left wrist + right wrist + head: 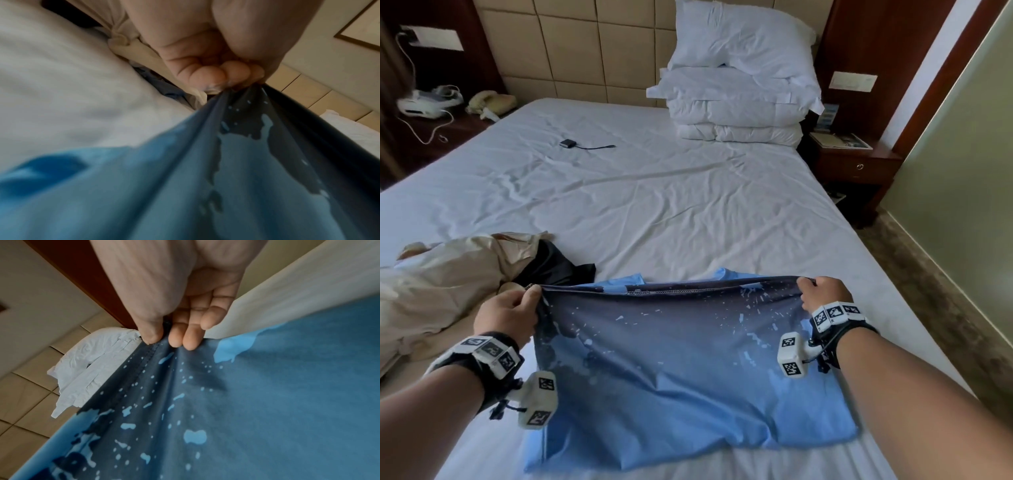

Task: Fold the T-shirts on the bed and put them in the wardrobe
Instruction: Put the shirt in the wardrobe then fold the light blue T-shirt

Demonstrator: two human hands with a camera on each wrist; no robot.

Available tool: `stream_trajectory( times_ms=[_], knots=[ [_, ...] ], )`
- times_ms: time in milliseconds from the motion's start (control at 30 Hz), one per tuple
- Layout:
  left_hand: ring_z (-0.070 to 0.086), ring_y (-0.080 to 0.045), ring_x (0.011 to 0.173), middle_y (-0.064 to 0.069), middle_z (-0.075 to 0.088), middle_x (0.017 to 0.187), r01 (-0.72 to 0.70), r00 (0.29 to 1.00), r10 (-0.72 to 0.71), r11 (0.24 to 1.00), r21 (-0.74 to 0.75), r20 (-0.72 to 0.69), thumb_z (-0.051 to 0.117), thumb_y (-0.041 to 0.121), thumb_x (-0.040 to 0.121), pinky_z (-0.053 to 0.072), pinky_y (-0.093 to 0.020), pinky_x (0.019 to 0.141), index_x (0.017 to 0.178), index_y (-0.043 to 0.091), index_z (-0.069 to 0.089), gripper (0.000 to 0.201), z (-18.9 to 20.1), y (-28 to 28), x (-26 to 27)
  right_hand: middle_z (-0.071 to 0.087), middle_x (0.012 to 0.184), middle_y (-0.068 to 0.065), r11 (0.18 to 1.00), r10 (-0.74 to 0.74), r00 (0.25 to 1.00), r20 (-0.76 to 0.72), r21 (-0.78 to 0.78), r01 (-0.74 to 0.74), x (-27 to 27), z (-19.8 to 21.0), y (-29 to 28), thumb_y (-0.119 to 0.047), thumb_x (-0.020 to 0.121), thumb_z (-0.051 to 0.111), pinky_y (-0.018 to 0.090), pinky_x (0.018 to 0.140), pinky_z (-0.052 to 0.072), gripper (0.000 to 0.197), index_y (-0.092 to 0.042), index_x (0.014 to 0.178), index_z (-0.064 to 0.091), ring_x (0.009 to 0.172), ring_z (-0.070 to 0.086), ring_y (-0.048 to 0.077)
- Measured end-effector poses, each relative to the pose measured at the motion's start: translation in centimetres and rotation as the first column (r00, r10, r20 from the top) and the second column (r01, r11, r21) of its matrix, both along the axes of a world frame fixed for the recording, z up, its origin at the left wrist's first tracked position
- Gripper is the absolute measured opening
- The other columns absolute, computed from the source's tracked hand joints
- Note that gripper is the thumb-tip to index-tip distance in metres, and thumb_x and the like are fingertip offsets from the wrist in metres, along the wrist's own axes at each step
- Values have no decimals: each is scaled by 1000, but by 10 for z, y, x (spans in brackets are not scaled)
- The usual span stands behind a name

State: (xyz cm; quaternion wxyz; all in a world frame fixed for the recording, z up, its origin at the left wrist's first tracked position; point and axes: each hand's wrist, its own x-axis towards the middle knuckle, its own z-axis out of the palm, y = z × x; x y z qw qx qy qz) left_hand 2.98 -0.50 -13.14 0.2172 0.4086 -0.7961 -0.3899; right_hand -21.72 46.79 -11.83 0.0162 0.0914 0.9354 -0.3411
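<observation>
A blue T-shirt (671, 370) with a dark navy splatter band lies on the near part of the bed (654, 205), its dark hem edge lifted and stretched between both hands. My left hand (517, 305) pinches the hem's left corner, fingers curled tight in the left wrist view (232, 78) on the T-shirt (226, 178). My right hand (815, 291) pinches the right corner between thumb and fingertips (174, 340), the T-shirt (246, 402) stretching away below. A cream garment (448, 274) and a black one (551, 263) lie crumpled to the left.
Stacked white pillows and a folded duvet (739, 96) sit at the headboard on the right. A small black device with a cable (571, 144) lies mid-bed. Nightstands stand on both sides, the left one (448, 120) bearing a phone and cables. Carpeted floor runs along the right.
</observation>
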Motion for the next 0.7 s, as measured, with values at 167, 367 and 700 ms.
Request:
stream_trajectory(
  times_ms=[167, 367, 700],
  knots=[
    [58, -26, 39, -9, 57, 41, 27, 997, -28, 999, 19, 68, 55, 38, 100, 51, -32, 53, 56, 4, 63, 56, -8, -18, -36, 70, 68, 16, 1000, 24, 1000, 11, -3, -24, -36, -19, -15, -45, 82, 54, 46, 64, 57, 47, 0, 77, 66, 69, 68, 40],
    [47, -22, 39, -11, 62, 55, 35, 994, -49, 990, 135, 97, 57, 35, 101, 38, -16, 35, 71, 3, 66, 45, -38, -27, -51, 59, 69, 11, 992, 81, 991, 106, 83, -90, -57, -37, -14, -46, 91, 57, 35, 64, 45, 41, -10, 71, 56, 67, 56, 30],
    [61, -45, 61, -18, 63, 64, 116, 978, -122, 992, 48, 170, 55, 71, 77, 53, -55, 58, 88, 14, 68, 59, -45, -44, -36, 35, 162, 6, 983, 99, 946, 309, -177, -45, -44, -34, -4, -45, 89, 70, 41, 113, 35, 85, -20, 159, 29, 144, 40, 30]
  ],
)
